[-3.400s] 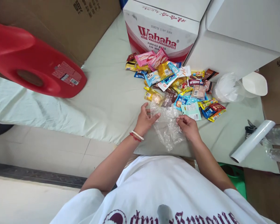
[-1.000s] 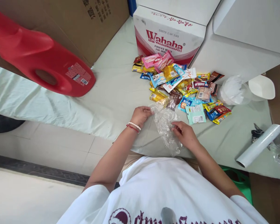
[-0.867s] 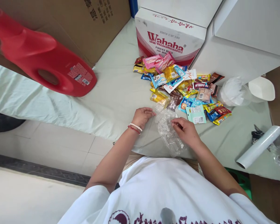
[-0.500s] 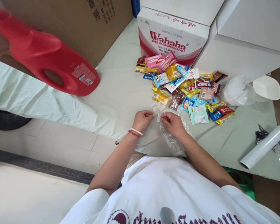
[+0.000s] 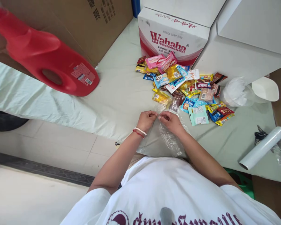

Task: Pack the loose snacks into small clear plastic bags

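A clear, crumpled plastic bag [image 5: 170, 140] lies on the cloth at the table's near edge. My left hand [image 5: 148, 120], with a white beaded and a red bracelet at the wrist, pinches at the bag's upper left edge. Fingertip to fingertip with it, my right hand [image 5: 170, 122] is closed in a pinch on the same edge, its arm crossing beside the bag. Just beyond the hands spreads a pile of wrapped snacks, among them a yellow packet [image 5: 162, 97], a brown packet [image 5: 178, 98] and a pale green packet [image 5: 198, 115].
Behind the snacks stands a white and red water carton [image 5: 173, 39]. A big red detergent bottle [image 5: 67, 67] is at the left, before a brown cardboard box [image 5: 67, 25]. To the right are a clear tub with white plastic [image 5: 235, 90], a white bowl [image 5: 265, 89], scissors [image 5: 259, 135] and a whitish roll [image 5: 263, 148].
My left hand has moved right and my right hand slightly left, so that their fingertips now meet at the bag's edge. The view has shifted a little.
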`<state>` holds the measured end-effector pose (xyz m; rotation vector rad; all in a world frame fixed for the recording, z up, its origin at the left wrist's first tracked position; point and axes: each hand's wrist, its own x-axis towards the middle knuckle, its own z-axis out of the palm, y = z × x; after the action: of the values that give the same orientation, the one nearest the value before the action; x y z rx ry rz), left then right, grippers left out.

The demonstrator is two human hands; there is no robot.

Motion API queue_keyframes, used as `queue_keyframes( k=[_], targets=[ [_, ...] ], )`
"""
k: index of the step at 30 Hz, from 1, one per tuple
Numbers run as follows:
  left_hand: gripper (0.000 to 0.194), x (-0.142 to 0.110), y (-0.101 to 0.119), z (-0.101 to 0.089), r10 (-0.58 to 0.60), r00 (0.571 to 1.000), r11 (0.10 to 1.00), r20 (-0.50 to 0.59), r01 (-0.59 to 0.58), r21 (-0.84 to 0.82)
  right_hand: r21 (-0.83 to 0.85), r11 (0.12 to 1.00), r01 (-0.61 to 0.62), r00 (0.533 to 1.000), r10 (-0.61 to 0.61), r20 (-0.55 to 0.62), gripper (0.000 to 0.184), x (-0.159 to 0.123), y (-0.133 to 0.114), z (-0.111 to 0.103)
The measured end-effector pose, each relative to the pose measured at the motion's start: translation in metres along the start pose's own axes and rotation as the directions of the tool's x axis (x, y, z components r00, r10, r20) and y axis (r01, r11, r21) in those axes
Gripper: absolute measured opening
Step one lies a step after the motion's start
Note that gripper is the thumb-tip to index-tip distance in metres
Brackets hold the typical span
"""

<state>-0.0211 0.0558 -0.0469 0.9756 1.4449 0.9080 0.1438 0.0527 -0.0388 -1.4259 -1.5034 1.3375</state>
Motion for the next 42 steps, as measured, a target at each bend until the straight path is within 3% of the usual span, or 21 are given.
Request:
queue_keyframes(
  k=[6,11,14,17,19,21,22,24,25,26,27,29,31,33,36,37,39,42],
  targets=[
    [0.019,-0.017,0.011,-0.004,0.027,1.000,0.994,0.004,-0.026,-0.108,0.333,0.931,-0.151,0.988,0.153,0.020,0.032,-0.003,-0.011,0.003],
    [0.029,-0.030,0.025,-0.016,-0.124,0.992,0.885,-0.034,0.095,-0.457,0.573,0.805,-0.150,0.985,0.169,0.020,0.034,-0.026,-0.024,-0.027],
    [0.029,-0.033,0.027,-0.025,-0.221,0.966,0.879,-0.137,0.137,-0.456,0.684,0.715,-0.142,0.969,0.241,-0.050,0.034,-0.040,-0.016,-0.049],
    [0.019,-0.030,0.023,-0.039,-0.192,0.969,0.947,-0.153,0.142,-0.288,0.723,0.670,-0.165,0.916,0.376,-0.139,0.040,-0.048,0.001,-0.069],
    [0.012,-0.026,0.018,-0.052,-0.083,0.987,0.996,-0.139,0.078,-0.044,0.701,0.688,-0.188,0.890,0.421,-0.174,0.044,-0.051,0.011,-0.081],
    [0.008,-0.022,0.015,-0.064,0.094,0.973,0.960,-0.209,-0.033,0.280,0.633,0.749,-0.195,0.887,0.410,-0.212,0.043,-0.051,0.017,-0.090],
    [0.008,-0.022,0.014,-0.067,0.208,0.941,0.900,-0.266,-0.077,0.430,0.584,0.789,-0.193,0.889,0.392,-0.236,0.042,-0.050,0.018,-0.094],
    [0.013,-0.027,0.015,-0.067,0.453,0.821,0.751,-0.348,-0.142,0.645,0.472,0.860,-0.194,0.894,0.353,-0.275,0.038,-0.046,0.019,-0.097],
    [0.016,-0.032,0.016,-0.064,0.560,0.761,0.676,-0.329,-0.190,0.713,0.420,0.886,-0.197,0.900,0.333,-0.281,0.037,-0.044,0.019,-0.097],
    [0.017,-0.038,0.017,-0.059,0.644,0.726,0.589,-0.239,-0.273,0.761,0.376,0.905,-0.199,0.908,0.315,-0.277,0.036,-0.041,0.018,-0.097],
    [0.018,-0.044,0.018,-0.052,0.692,0.717,0.491,-0.082,-0.385,0.781,0.339,0.919,-0.200,0.918,0.297,-0.264,0.035,-0.038,0.018,-0.097],
    [0.019,-0.053,0.018,-0.038,0.642,0.708,0.327,0.295,-0.601,0.729,0.282,0.940,-0.190,0.933,0.263,-0.247,0.033,-0.031,0.018,-0.098],
    [0.020,-0.055,0.014,-0.029,0.485,0.703,0.277,0.520,-0.688,0.671,0.221,0.961,-0.169,0.925,0.232,-0.302,0.032,-0.028,0.017,-0.103],
    [0.024,-0.054,0.006,-0.027,0.389,0.742,0.307,0.546,-0.664,0.682,0.100,0.987,-0.130,0.895,0.160,-0.416,0.033,-0.033,0.013,-0.110],
    [0.029,-0.050,-0.006,-0.030,0.400,0.771,0.407,0.495,-0.633,0.658,-0.256,0.967,0.002,0.836,-0.142,-0.530,0.038,-0.057,0.000,-0.111],
    [0.033,-0.049,-0.008,-0.031,0.407,0.786,0.436,0.466,-0.615,0.657,-0.381,0.922,0.072,0.834,-0.265,-0.485,0.037,-0.066,-0.004,-0.106],
    [0.041,-0.048,-0.007,-0.028,0.367,0.835,0.462,0.410,-0.546,0.699,-0.542,0.805,0.242,0.872,-0.426,-0.242,0.037,-0.080,-0.010,-0.087],
    [0.047,-0.043,0.002,-0.017,0.221,0.908,0.415,0.355,-0.417,0.808,-0.559,0.709,0.431,0.899,-0.392,0.196,0.036,-0.080,-0.001,-0.049]
  ],
)
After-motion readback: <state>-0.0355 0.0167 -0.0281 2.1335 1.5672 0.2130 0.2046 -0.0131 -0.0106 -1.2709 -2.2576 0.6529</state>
